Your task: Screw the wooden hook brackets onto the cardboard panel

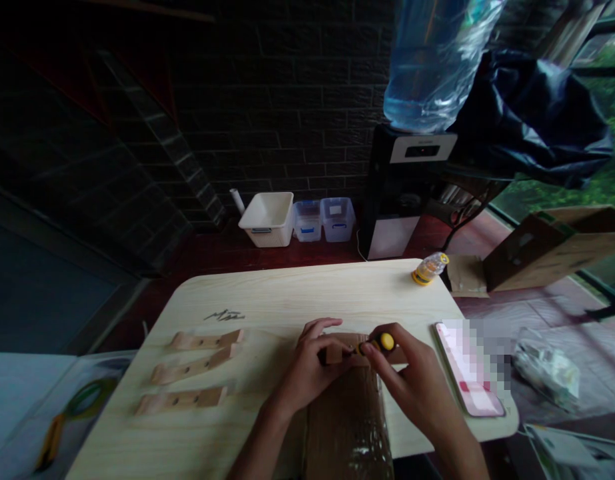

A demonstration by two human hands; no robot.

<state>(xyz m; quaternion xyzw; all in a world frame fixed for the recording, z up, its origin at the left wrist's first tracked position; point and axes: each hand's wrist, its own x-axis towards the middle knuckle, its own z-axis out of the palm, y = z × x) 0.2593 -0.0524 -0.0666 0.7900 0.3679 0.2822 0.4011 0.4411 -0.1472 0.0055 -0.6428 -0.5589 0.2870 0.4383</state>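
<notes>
My left hand (312,363) is closed around a small wooden piece (334,354), steadying it on a taped cardboard box (344,427). In my right hand (412,373) is a screwdriver (386,342) with a yellow-and-black handle, its tip pointing left at the wood near my left fingers. My fingers hide the tip and much of the piece. On the left of the table lie three wooden strips, the upper (207,340), the middle (194,365) and the lower (182,400), each with dark spots like screws. Several loose screws (226,315) are scattered behind them.
A clear container with yellow ends (430,269) stands at the table's (297,293) back right corner. A phone (470,370) lies along the right edge. Beyond are a white basket (267,220), two clear bins (337,220), a water dispenser (407,187) and a cardboard carton (542,250).
</notes>
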